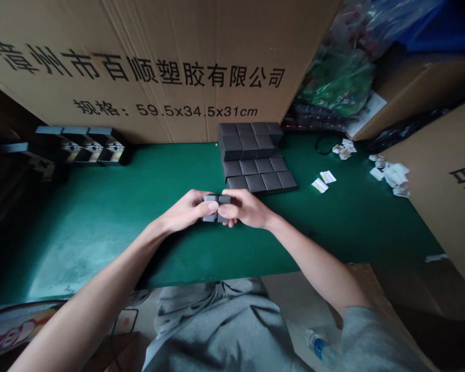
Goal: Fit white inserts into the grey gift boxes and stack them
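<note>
Between my two hands is a small dark grey box [223, 200], with dark seams crossing its top. My left hand [188, 211] grips its left side, the thumb pressed on the upper face. On the other side my right hand [250, 207] closes around it, thumb on top and fingers curled beneath. The thumbs nearly meet at the middle. The underside of the box is hidden. Just beyond my right hand, several similar dark boxes [260, 166] are stacked in stepped rows on the green tabletop [170, 175].
At the back left stand several open dark boxes [118, 138] with light insides. A large printed cardboard carton [170, 31] rises behind the table. White paper pieces [396, 174] lie to the right, beside another carton [449, 155]. A plastic bottle [316, 345] is below the table edge.
</note>
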Tool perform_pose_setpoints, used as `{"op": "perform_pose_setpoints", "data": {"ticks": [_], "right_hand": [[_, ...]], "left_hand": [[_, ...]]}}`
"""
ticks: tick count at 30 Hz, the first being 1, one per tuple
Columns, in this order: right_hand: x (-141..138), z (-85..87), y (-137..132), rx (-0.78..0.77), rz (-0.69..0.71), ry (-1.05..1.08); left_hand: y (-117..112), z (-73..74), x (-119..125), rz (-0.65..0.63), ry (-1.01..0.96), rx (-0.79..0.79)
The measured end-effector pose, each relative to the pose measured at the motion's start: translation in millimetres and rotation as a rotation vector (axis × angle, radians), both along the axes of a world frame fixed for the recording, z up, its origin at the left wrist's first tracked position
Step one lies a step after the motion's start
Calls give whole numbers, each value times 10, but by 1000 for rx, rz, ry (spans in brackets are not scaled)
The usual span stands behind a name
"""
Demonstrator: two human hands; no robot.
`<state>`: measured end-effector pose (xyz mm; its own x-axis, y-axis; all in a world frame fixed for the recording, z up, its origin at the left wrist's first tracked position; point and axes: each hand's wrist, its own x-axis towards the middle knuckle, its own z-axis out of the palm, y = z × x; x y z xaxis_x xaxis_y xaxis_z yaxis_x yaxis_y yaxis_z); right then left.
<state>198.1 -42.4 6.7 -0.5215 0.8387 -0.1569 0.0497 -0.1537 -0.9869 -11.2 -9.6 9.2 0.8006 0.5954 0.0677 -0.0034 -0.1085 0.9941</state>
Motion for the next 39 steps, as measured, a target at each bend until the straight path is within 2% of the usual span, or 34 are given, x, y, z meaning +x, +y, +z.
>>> {"op": "perform_pose_setpoints", "data": {"ticks": [22, 32, 39], "right_hand": [[5, -23, 2, 16, 16, 46], [22, 3, 6, 23, -47, -12], [117, 141, 24, -4, -57, -44]], "left_hand": [[-13, -1, 21, -12, -9, 7], [-21, -14, 21, 101, 44, 53], [0, -38, 46, 234, 63, 133]]}}
